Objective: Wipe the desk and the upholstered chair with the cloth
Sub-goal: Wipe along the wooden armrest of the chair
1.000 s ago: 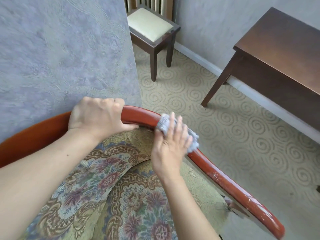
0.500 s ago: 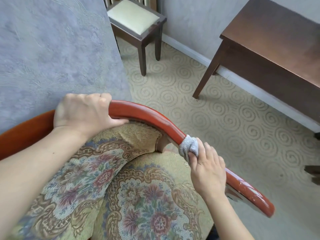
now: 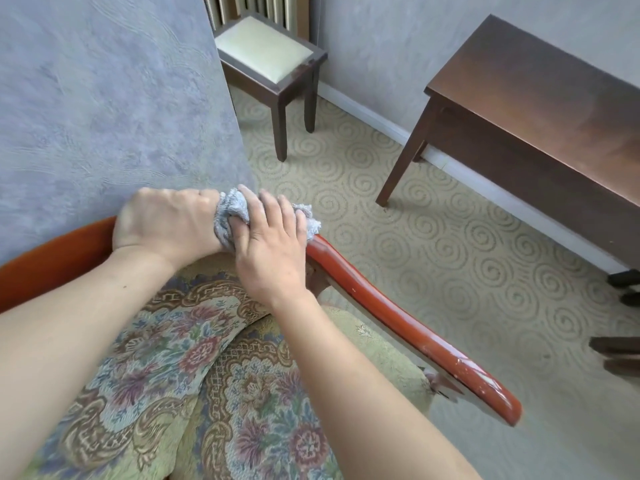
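Observation:
The upholstered chair (image 3: 180, 368) fills the lower left, with floral fabric and a glossy red-brown wooden rail (image 3: 398, 327) curving from the back down the right arm. My left hand (image 3: 162, 223) grips the top of that rail, fingers curled over it. My right hand (image 3: 270, 244) presses the grey cloth (image 3: 230, 211) onto the rail right beside the left hand, fingers spread over it and the thumb tucked against the cloth. The dark wooden desk (image 3: 540, 109) stands at the upper right, apart from both hands.
A grey textured wall (image 3: 104, 98) rises just behind the chair back. A small dark stool with a cream seat (image 3: 266, 53) stands in the far corner. Patterned beige carpet (image 3: 450, 254) lies between chair and desk. Dark furniture feet (image 3: 623, 278) show at the right edge.
My right hand has slid the cloth back up the rail from the lower arm to the top, ending against my left hand. The left hand kept its grip on the rail.

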Demonstrator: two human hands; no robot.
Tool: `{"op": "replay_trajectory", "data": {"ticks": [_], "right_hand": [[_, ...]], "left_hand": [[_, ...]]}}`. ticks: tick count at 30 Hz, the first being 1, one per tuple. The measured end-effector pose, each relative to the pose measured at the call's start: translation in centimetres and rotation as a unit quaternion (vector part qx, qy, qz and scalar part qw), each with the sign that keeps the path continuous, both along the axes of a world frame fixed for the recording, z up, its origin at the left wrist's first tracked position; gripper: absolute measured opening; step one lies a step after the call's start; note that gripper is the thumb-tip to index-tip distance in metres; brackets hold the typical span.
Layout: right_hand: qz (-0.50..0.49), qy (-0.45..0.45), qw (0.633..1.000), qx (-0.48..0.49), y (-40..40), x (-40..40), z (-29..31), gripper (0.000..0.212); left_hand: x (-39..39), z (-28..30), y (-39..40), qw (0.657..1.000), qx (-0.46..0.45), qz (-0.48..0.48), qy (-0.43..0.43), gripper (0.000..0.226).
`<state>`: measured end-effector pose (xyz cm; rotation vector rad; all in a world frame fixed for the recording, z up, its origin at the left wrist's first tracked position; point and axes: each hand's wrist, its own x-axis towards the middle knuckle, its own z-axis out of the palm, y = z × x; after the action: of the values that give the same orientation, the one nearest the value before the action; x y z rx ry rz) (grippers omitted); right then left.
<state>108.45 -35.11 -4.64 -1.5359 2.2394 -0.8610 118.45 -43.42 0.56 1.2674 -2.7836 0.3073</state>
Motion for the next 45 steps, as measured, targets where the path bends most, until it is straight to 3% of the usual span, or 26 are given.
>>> {"op": "replay_trajectory", "data": {"ticks": [3,6,9,14,17,22,27,30,34,40,42,45], "right_hand": [[-0.004,0.025,1.000,0.009,2.3,-2.7,-1.7,0.048],[-0.058,0.017,0.995,0.084,5.6,-5.9,-4.0,0.052],[-0.095,0.095,0.976,0.170,11.2,-8.1,-6.2,0.058],[-0.148,0.180,0.947,0.219,17.6,-9.8,-7.5,0.056],[-0.156,0.131,0.944,0.261,14.5,-9.4,-6.7,0.054],[-0.119,0.045,0.981,0.148,5.6,-5.4,-4.1,0.056],[0.000,0.050,0.997,0.062,1.6,-2.8,-1.7,0.054],[0.028,0.070,0.995,0.064,3.5,-5.9,-2.4,0.052],[-0.009,0.045,0.981,0.186,9.7,-10.2,-4.8,0.054],[-0.038,0.127,0.957,0.258,19.9,-13.7,-5.9,0.049],[-0.043,0.085,0.963,0.252,20.6,-14.7,-5.5,0.045],[-0.059,-0.082,0.982,0.159,21.2,-17.1,-3.9,0.039]], "left_hand": [[0.2,0.3,0.0,1.000,-0.002,-0.004,-0.016,0.068],[0.3,0.8,0.1,0.999,0.003,-0.007,-0.037,0.074],[0.2,0.9,0.3,0.999,0.013,-0.004,-0.042,0.073],[0.2,1.0,0.4,0.999,0.013,0.000,-0.043,0.073],[0.3,1.0,0.3,0.999,0.015,0.004,-0.049,0.073],[0.4,0.4,0.1,0.999,0.014,0.004,-0.037,0.075],[0.3,0.2,0.3,0.999,0.007,0.007,-0.034,0.071],[0.5,0.3,0.1,0.999,0.026,0.010,-0.021,0.078],[1.1,-0.3,-0.7,0.999,0.026,0.023,-0.018,0.080],[2.5,-2.0,-2.2,0.995,0.085,0.038,-0.038,0.072],[2.3,-1.9,-1.8,0.996,0.075,0.031,-0.044,0.069],[1.4,-1.0,-0.7,0.998,0.054,0.005,-0.042,0.071]]}}
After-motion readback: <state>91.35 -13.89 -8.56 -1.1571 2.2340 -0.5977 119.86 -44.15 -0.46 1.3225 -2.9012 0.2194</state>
